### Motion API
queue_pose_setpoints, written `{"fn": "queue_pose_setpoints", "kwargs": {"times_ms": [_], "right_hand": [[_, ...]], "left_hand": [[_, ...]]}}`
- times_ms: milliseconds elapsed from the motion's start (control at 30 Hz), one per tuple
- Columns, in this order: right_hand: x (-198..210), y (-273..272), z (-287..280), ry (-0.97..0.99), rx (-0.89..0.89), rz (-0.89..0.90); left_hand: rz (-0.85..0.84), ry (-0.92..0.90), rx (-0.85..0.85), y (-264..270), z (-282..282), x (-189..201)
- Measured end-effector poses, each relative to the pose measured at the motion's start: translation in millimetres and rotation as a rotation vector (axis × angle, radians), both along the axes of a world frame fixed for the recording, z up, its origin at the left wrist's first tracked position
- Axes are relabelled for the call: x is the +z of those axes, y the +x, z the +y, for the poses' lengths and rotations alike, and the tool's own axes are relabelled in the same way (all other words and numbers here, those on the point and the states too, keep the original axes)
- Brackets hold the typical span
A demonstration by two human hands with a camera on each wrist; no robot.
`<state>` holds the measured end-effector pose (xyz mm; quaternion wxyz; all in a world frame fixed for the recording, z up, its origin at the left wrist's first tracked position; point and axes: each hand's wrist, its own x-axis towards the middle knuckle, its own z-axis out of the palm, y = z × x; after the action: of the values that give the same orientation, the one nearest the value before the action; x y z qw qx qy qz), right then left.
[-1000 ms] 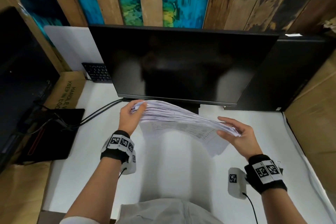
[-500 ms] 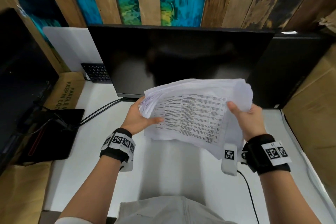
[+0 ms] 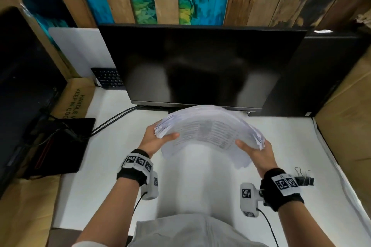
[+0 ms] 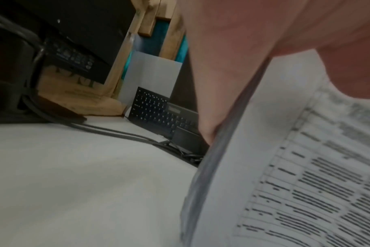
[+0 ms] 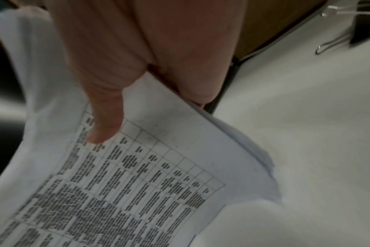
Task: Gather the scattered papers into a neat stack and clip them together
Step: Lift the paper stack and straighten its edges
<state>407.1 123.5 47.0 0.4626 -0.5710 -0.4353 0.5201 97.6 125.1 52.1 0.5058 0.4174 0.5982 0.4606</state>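
Squaring the papers (image 3: 208, 128) held bowed above the white desk (image 3: 100, 166), left hand (image 3: 154, 142) and right hand (image 3: 259, 152) each gripping an end, likely goes best by loosening slightly and tapping an edge down before reaching for the binder clips (image 3: 304, 176)

White papers (image 3: 208, 130) with black printed tables, black binder clip (image 3: 304, 179), white table (image 3: 112, 166)
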Motion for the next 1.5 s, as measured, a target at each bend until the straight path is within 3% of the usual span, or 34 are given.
{"fn": "queue_pose_setpoints", "kwargs": {"times_ms": [267, 433, 567, 633, 733, 900, 967, 1033, 1133, 1267, 1400, 1500], "right_hand": [[-3.1, -16.5, 20.0, -0.08, -0.125, 0.063], [15.5, 7.9, 16.1, 0.065, -0.03, -0.172], [44.1, 19.1, 30.0, 0.147, 0.13, -0.647], [59.4, 11.6, 35.0, 0.13, 0.271, -0.774], [69.9, -10.6, 37.9, 0.193, 0.408, -0.731], [75.2, -5.2, 30.3, 0.158, 0.298, -0.411], [77.7, 4.4, 26.5, 0.108, 0.264, -0.305], [79.5, 7.8, 25.5, 0.075, 0.233, -0.213], [92.2, -7.3, 26.9, 0.161, 0.14, -0.111], [101.4, -31.9, 27.4, 0.283, 0.101, -0.047], [86.5, -32.3, 22.9, 0.095, 0.203, -0.086], [86.2, -34.4, 18.9, 0.211, 0.324, -0.003]], "left_hand": [[-0.011, -0.237, 0.258, 13.4, 12.8, -27.0], [0.061, -0.035, 0.18, 9.6, 6.2, -0.4], [0.192, 0.133, -0.028, 10.2, 14.1, 39.7], [0.294, 0.189, -0.173, 20.1, 20.0, 60.9], [0.555, 0.21, -0.272, 35.7, 25.9, 82.9], [0.553, 0.167, -0.252, 3.2, 23.1, 85.8], [0.363, 0.125, -0.188, -12.8, 13.8, 78.4], [0.045, 0.127, -0.084, -13.7, 6.9, 76.2], [-0.261, 0.179, -0.05, 3.0, 4.0, 90.6], [-0.219, 0.229, -0.042, 21.3, 6.8, 106.3], [-0.118, 0.156, -0.068, 21.0, 3.0, 91.5], [-0.065, 0.147, -0.123, 20.8, -2.9, 80.8]]}}
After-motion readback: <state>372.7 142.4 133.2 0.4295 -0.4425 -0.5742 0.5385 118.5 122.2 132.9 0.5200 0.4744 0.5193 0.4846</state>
